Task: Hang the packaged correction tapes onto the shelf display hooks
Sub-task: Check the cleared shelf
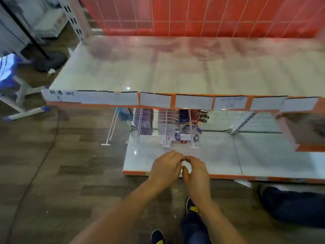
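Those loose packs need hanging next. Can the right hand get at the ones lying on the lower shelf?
Probably yes. The right hand is over the front of the lower shelf, bare shelf lies between it and the loose packs, and only the hook ends above them crowd the way.

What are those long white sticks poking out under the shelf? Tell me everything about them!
The white hooks are long, thin rods, metal by the look, four in a row under the upper shelf. They point from the back toward the camera, each ending in a small crossbar. The leftmost hook is bare; the next three carry hanging packs: purple, then pale pink, then dark blue and red. Beneath, loose packs lie on the lower shelf.
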Demonstrator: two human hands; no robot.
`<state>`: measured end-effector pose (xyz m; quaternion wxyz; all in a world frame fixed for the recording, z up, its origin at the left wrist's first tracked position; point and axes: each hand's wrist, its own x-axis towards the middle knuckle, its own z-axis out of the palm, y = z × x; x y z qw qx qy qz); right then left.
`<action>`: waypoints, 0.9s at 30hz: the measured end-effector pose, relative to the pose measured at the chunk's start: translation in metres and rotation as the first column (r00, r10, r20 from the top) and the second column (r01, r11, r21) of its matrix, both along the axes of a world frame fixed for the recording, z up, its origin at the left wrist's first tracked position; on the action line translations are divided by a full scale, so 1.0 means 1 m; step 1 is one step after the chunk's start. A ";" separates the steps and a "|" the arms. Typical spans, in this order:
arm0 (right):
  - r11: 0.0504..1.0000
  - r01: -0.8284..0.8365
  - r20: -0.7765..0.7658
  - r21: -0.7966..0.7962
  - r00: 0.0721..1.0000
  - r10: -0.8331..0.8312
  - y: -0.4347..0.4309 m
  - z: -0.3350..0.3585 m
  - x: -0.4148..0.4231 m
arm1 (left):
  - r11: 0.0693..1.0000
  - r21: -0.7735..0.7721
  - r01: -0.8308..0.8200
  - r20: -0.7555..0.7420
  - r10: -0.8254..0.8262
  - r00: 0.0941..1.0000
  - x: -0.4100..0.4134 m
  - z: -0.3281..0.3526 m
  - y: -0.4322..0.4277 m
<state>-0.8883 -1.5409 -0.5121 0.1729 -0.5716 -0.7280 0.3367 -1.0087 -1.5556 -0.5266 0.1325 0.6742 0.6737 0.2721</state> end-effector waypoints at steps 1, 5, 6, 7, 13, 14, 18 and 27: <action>0.999 -0.021 0.036 -0.049 0.999 0.023 0.001 -0.023 0.001 | 0.995 -0.095 0.002 -0.004 -0.002 1.000 0.000 -0.024 0.002; 0.984 -0.086 0.111 -0.154 0.988 0.104 0.020 -0.104 -0.001 | 0.929 -0.365 -0.059 -0.064 0.038 0.997 0.001 -0.101 0.019; 0.980 -0.097 0.140 -0.173 0.983 0.122 0.029 -0.131 -0.002 | 0.910 -0.408 -0.071 -0.075 0.044 0.996 0.002 -0.123 0.029; 0.977 -0.102 0.177 -0.188 0.975 0.136 0.038 -0.158 -0.003 | 0.891 -0.446 -0.082 -0.091 0.046 0.995 0.003 -0.145 0.038; 0.970 -0.146 0.360 -0.195 0.909 0.209 0.105 -0.318 -0.007 | 0.844 -0.518 -0.138 -0.212 0.029 0.977 -0.001 -0.291 0.102; 0.971 -0.148 0.374 -0.190 0.903 0.211 0.117 -0.343 -0.008 | 0.841 -0.521 -0.147 -0.244 0.018 0.970 -0.004 -0.314 0.114; 0.978 -0.149 0.427 -0.145 0.882 0.198 0.169 -0.431 -0.017 | 0.838 -0.512 -0.190 -0.334 0.009 0.943 -0.024 -0.403 0.160; 0.992 -0.122 0.450 -0.045 0.884 0.129 0.250 -0.582 -0.063 | 0.893 -0.394 -0.218 -0.414 0.040 0.909 -0.066 -0.544 0.227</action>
